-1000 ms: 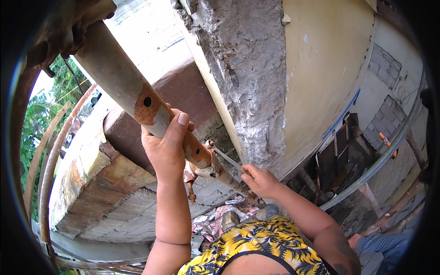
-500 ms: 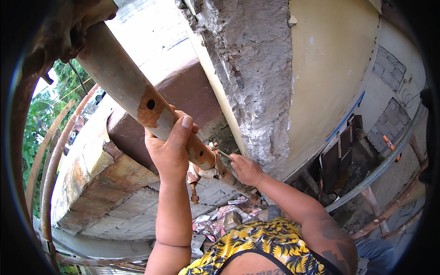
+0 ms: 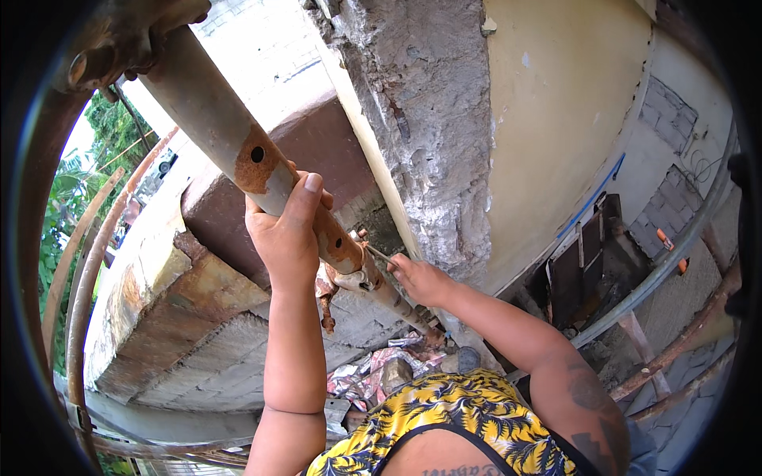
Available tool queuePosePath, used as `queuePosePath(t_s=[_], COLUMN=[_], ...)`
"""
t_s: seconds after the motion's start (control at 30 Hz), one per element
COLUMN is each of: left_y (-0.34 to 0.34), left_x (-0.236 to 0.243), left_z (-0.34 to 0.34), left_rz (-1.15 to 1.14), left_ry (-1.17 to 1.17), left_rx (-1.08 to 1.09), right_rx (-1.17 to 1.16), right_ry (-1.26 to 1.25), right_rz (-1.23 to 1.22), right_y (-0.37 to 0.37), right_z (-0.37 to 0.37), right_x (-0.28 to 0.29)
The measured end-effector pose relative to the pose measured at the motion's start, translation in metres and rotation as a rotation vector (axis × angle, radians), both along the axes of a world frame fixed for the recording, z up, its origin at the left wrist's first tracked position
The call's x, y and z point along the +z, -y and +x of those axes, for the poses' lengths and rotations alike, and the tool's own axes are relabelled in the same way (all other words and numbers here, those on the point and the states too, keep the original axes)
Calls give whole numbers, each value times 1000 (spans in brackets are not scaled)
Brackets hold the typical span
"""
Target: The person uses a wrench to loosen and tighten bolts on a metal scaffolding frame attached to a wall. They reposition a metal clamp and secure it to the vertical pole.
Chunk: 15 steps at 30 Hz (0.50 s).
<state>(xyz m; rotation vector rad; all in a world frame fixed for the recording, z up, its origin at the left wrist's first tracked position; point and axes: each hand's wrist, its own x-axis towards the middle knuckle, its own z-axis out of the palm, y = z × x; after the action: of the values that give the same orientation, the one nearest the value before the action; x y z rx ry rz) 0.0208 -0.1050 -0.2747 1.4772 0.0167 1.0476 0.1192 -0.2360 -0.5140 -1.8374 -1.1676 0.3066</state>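
Observation:
A long, rusty steel pipe (image 3: 208, 107) with round holes slants from the upper left down toward the middle. My left hand (image 3: 284, 230) is wrapped around it below the larger hole, thumb lying along the top. Lower down, a thinner pipe (image 3: 405, 308) continues from a rusty collar (image 3: 357, 278). A bolt-like rusty piece (image 3: 327, 313) hangs beside this collar. At the collar's right side, my right hand (image 3: 422, 280) pinches the end of a thin metal rod (image 3: 381, 255) that reaches to the joint. The rod's far end is hard to make out.
A rough concrete column (image 3: 429, 135) and a cream wall (image 3: 563, 119) rise just beyond my right hand. A brown-painted ledge (image 3: 294, 166) lies behind the pipe. Crumpled sheeting (image 3: 369, 373) is below. Curved rusty bars (image 3: 95, 262) stand at left; a grey pipe (image 3: 635, 313) crosses at right.
The view has shifted slightly, so the surroundings sit a little farther left. Both hands keep their holds, and the right hand with the rod appears slightly higher.

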Motion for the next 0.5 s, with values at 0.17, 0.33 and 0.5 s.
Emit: queuePosePath(t_s=[0.17,0.33,0.5], left_y=[2,0,2], left_x=[2,4,2], left_z=[3,1,2], left_rz=[9,27,43], left_ry=[-4,-31,-30], left_rx=[-20,25,29], right_rx=[-62,-51,-10], right_ry=[-97,-106,-324], right_rz=[-168,-298,-397], right_y=[7,49,67], right_z=[-10,-46,-56], right_x=[17,68,120])
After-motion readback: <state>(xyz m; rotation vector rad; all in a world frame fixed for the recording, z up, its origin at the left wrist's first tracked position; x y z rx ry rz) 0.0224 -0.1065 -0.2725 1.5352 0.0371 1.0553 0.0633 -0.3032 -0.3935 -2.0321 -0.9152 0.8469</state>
